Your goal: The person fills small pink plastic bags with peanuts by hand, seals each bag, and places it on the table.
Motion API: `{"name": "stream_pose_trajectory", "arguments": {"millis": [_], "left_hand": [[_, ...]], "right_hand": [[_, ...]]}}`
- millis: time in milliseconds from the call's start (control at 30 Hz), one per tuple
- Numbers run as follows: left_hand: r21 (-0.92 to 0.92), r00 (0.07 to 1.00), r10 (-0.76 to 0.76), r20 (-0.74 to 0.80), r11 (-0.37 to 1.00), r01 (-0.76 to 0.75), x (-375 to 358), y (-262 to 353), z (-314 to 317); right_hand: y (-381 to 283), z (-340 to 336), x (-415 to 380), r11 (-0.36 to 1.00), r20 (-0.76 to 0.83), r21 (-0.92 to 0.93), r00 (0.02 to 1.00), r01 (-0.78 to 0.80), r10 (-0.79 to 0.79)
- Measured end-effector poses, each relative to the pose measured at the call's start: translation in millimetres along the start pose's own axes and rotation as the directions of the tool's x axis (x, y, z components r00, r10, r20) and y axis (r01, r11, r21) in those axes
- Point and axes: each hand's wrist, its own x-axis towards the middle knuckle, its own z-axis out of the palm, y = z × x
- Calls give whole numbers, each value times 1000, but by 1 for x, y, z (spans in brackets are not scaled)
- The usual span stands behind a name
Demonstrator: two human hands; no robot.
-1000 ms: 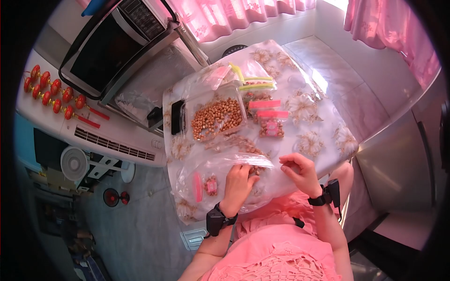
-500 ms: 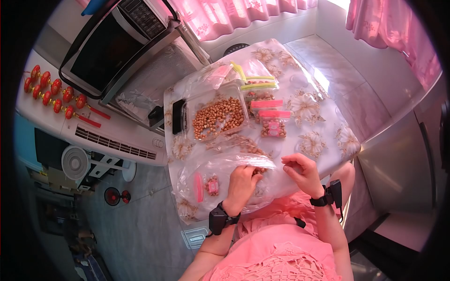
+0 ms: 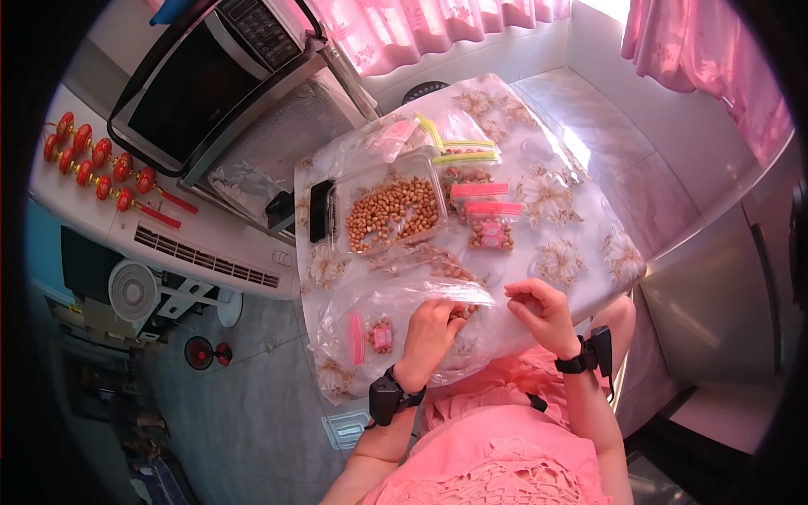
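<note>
My left hand (image 3: 427,337) is closed on the edge of a large clear plastic bag (image 3: 383,295) at the near side of the table. Brown round nuts show just beyond its fingertips. Inside or beneath the clear film lies a small pink-topped zip bag (image 3: 357,338) with a pink label and nuts. To the right, my right hand (image 3: 547,320) hovers over the table's near edge, fingers curved, thumb apart, with nothing visible between them. Farther back, a clear plastic tub (image 3: 442,189) holds many loose nuts (image 3: 391,210).
Filled zip bags with pink tops (image 3: 492,227) and yellow-green tops (image 3: 465,156) stand right of the tub. A black phone (image 3: 320,210) lies left of it. The flowered tablecloth (image 3: 555,261) covers the table. A microwave (image 3: 202,84) stands at the back left.
My left hand has shifted very slightly left along the bag's edge. My right hand stays almost where it was, and the tub and filled bags have not moved.
</note>
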Motion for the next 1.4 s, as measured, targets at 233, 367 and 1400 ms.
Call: {"name": "stream_pose_trajectory", "arguments": {"millis": [233, 367, 1400], "left_hand": [[-2, 999, 27, -37, 1000, -27, -2, 2, 1], [-56, 999, 27, -41, 998, -29, -3, 1, 0], [-214, 998, -34, -44, 977, 24, -17, 0, -9]], "right_hand": [[-1, 3, 0, 997, 0, -67, 999, 41, -41], [-1, 3, 0, 995, -3, -86, 999, 45, -45], [-43, 21, 0, 982, 69, -83, 984, 168, -162]]}}
